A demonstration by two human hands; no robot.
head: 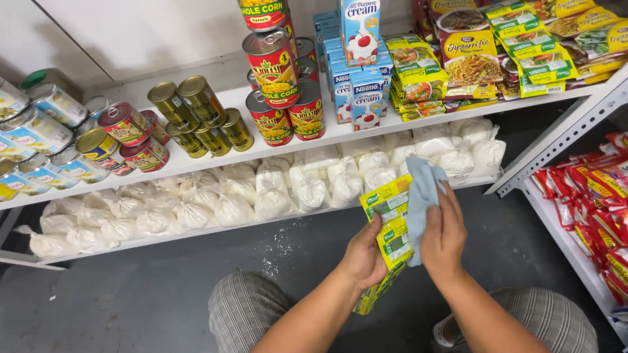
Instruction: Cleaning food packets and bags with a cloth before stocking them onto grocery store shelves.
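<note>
Two hands: both busy, near centre
Left hand (364,256): fingers gripping sachet strip (387,230)
Right hand (443,234): fingers pressing blue cloth (422,196) on strip — wiping underway, unfinished

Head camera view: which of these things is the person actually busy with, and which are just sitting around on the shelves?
In hand:
- strip of yellow-green sachets, gripped by the left hand
- light blue cloth, pressed to it by the right hand

Just sitting there:
- corn cans
- cream cartons
- white powder bags
- red packets
</note>
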